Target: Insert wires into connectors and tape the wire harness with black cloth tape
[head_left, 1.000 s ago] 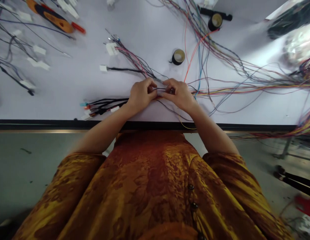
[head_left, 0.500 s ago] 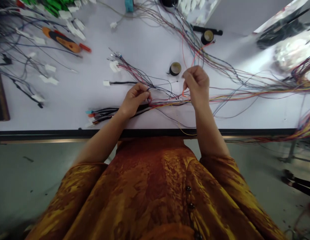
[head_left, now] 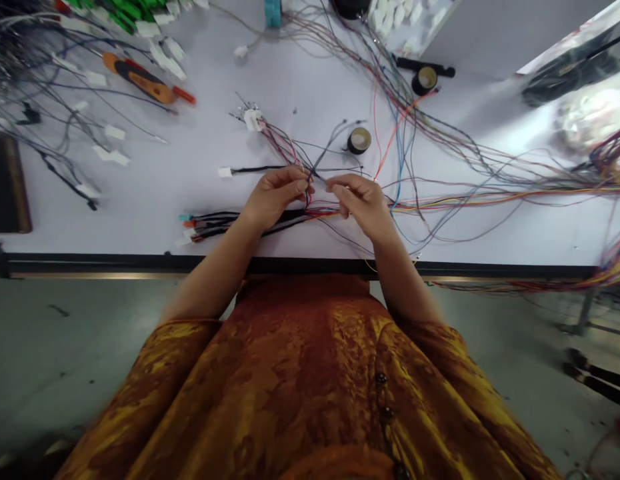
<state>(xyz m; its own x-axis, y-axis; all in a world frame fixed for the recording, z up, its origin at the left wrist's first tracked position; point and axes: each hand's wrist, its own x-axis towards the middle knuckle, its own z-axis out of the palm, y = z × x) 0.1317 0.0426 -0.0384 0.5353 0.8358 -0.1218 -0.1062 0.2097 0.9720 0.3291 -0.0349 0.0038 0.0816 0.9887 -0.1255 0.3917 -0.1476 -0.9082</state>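
Note:
My left hand is closed around several thin wires where they branch off the bundled harness. Just to its right, my right hand has thumb and forefinger together near a dark wire; what sits between those fingertips is too small to make out. Below the hands, the wire bundle runs off to the right. Black-sleeved ends with small connectors stick out left of my left hand. Loose wire ends with a white connector lie above it. A roll of black tape stands above my right hand.
An orange-and-black cutter-like tool lies at the upper left among loose wires with white connectors. Another tape roll is at the upper right beside long wires. A dark flat object lies at the left edge. The black table edge runs in front of me.
My right hand has come down and left, close to my left hand, leaving the orange-red wire behind. A dark wire now sticks up between the hands. The view has shifted slightly.

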